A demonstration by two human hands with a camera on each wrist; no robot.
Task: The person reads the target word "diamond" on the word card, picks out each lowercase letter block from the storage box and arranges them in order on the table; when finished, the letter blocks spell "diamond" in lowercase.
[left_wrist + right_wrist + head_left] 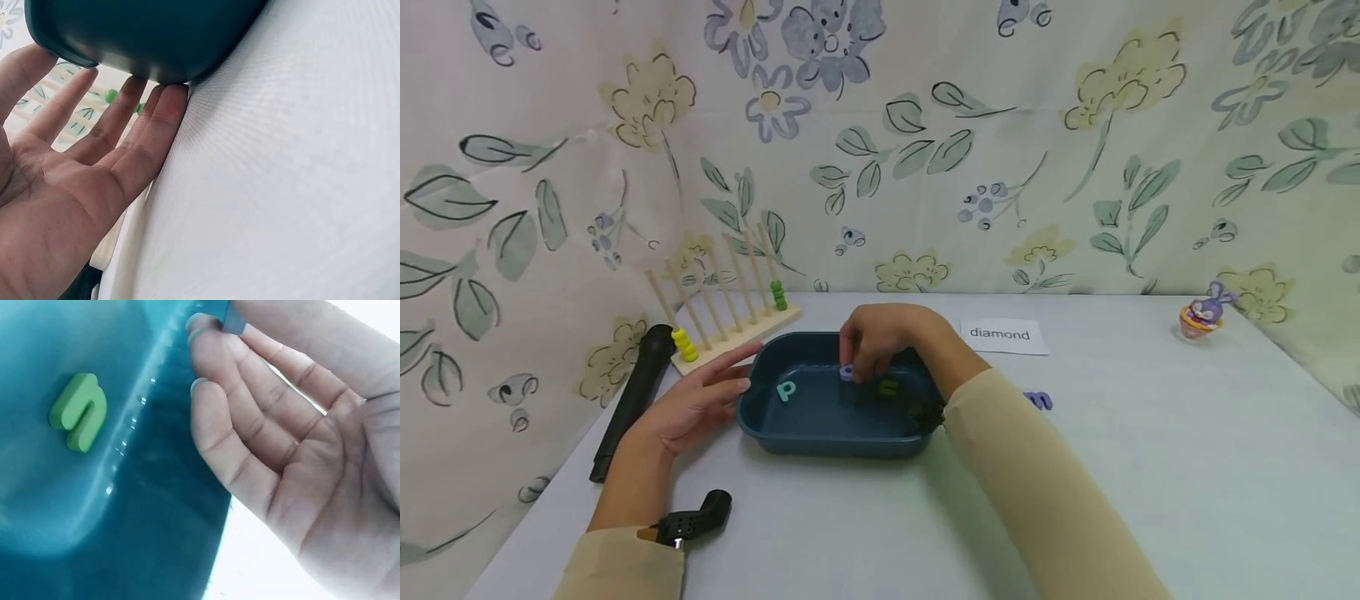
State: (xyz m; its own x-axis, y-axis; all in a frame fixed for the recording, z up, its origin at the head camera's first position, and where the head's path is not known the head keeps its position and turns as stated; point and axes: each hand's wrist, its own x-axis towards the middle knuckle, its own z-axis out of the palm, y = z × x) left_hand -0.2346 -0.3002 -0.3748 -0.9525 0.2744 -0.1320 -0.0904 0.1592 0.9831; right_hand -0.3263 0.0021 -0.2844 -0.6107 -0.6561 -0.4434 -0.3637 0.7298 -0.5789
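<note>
Grip: right hand (886, 333) pinches a purple letter (847, 373) between thumb and fingers; left hand (696, 406) grips nothing, its outstretched fingers touching the tray (835, 447) at 9 o'clock.
Table (1187, 433): white, under everything; I read the clock with the tray as its dial and the person at 6.
Tray: blue, with the right forearm (951, 357) passing over its 2 o'clock rim; a bump from that arm could skid it, as loose fingers alone brace it.
Bead rack (741, 337): beyond the left fingers, at 10 o'clock; a leftward shove might jostle it.
Word card (1004, 336): near the tray, 2 o'clock, reading "diamond".
Loose letters: teal p (786, 390) at 9 o'clock and green n (888, 388) at 3, both inside; purple m (1039, 401) outside at 3, partly behind the right sleeve (1037, 479), which could sweep it.
Pinched letter: inside the tray, towards 12; whether it touches the bottom, I can't tell. So small a hold could slip.
</note>
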